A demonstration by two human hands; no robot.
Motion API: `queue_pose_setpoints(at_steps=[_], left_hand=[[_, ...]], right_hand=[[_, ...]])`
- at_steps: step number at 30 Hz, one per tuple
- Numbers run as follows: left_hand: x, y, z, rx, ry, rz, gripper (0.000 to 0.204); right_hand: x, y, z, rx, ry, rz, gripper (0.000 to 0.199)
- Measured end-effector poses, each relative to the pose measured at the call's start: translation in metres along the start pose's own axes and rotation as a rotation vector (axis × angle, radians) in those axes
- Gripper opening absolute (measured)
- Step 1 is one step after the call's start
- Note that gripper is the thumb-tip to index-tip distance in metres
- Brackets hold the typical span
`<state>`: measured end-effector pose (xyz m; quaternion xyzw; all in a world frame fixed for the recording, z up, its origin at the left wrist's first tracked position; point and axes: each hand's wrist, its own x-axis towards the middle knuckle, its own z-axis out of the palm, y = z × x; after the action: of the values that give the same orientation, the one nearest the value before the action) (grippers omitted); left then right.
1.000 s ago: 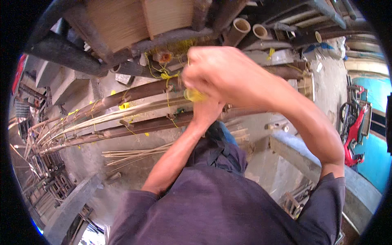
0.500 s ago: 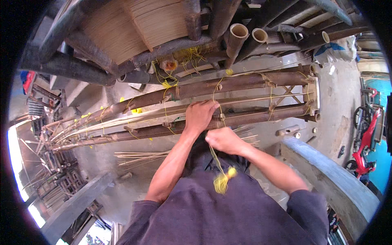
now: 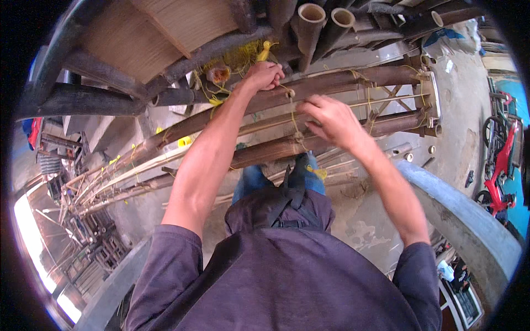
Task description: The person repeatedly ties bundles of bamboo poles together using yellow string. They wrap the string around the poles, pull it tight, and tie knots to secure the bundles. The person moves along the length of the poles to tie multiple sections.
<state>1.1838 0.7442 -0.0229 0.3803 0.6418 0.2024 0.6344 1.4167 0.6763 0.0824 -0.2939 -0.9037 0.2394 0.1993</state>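
Note:
My left hand [image 3: 265, 76] is closed at the far bamboo pole [image 3: 326, 84]. A bundle of yellow string [image 3: 265, 51] sticks up just beyond its fingers, and a strand runs from the hand toward a short peg [image 3: 291, 93] on that pole. My right hand [image 3: 333, 120] hovers over the gap between the poles, fingers bent and apart, with nothing visible in it. Beside it, string passes down to a knot [image 3: 298, 135] on the near bamboo pole [image 3: 265, 151]. A second yellow string tuft [image 3: 317, 172] hangs below that pole, by my knee.
Long thin bamboo strips [image 3: 149, 160] lie lengthwise between the poles. Beyond stands a dark bamboo structure [image 3: 210, 60] with open tube ends [image 3: 311, 13]. A grey-blue ledge [image 3: 458, 198] is at right, with a red motorcycle [image 3: 502, 171] farther off.
My left hand has moved away from me to the far pole. My right hand has risen from my waist and loosened, and the yellow tuft that hung below it now hangs by the near pole.

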Motion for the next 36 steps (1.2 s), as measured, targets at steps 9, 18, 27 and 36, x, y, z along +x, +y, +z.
queue_pose_setpoints(at_steps=[9,18,27,36], left_hand=[[-0.143,-0.060,-0.152,0.242,0.425,0.461,0.025],[-0.224,-0.136,-0.061,0.693,0.648,0.776,0.017],[-0.225,-0.102,-0.046,0.658,0.497,0.582,0.019],[-0.225,-0.095,-0.061,0.470,0.330,0.168,0.035]], right_hand=[[-0.059,-0.175,0.118,1.689,-0.020,1.178,0.075],[0.142,-0.233,-0.010,-0.037,-0.240,-0.046,0.017],[0.189,-0.064,0.150,-0.135,-0.517,0.442,0.054],[0.023,-0.177,0.198,0.450,-0.232,-0.010,0.012]])
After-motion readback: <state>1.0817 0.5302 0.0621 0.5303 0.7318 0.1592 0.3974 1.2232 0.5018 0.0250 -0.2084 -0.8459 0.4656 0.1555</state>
